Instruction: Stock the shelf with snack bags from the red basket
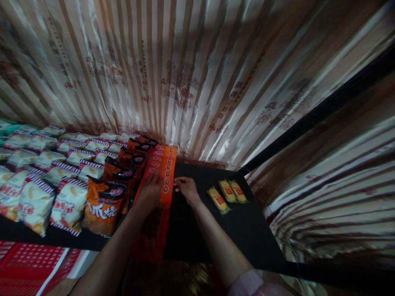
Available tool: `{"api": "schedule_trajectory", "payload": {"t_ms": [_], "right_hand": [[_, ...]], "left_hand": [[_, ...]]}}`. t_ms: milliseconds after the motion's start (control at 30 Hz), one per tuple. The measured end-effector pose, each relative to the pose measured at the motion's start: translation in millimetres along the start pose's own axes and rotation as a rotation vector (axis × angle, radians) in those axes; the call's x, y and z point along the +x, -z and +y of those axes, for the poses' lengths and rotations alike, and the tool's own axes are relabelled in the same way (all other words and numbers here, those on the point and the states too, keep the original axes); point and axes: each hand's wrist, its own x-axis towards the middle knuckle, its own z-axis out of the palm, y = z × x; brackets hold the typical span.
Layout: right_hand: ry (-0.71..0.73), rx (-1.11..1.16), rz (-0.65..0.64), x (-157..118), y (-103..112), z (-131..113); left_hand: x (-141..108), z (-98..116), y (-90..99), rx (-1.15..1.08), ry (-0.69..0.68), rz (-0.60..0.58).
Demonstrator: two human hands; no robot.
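Note:
A row of overlapping flat orange packets (170,164) with oval logos and round pictures runs from the back to the front of the black table (197,222). On top of them rests my left hand (150,191), its fingers stretched forward over the packets. Just to the right is my right hand (187,190), thumb and fingers pinched close to the packets' right edge. Whether anything is between those fingertips is too dark to tell. Left of the orange row stand black-and-orange snack bags (103,205); the nearest one is upright and puffed.
Several rows of white snack bags (68,205) fill the table's left side. Three yellow wrapped snacks (218,200) lie on the right. A red plastic basket (40,263) sits below the front edge. Pleated printed sheeting (197,74) hangs behind, with a dark bar (308,111) at right.

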Motion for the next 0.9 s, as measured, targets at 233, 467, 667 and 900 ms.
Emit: {"api": "schedule_trajectory", "payload": {"t_ms": [233,467,667,900], "right_hand": [[-0.043,0.046,-0.024,6,0,-3],[-0.028,-0.042,-0.010,14,0,4],[-0.065,0.009,-0.091,15,4,-5],[-0.104,0.039,-0.162,14,9,-15]], "left_hand": [[-1,2,1.5,0.010,0.013,0.020],[-1,4,5.4,0.018,0.023,0.035],[-1,5,9.3,0.001,0.018,0.003],[-1,5,10.1,-0.020,0.026,0.007]]}}
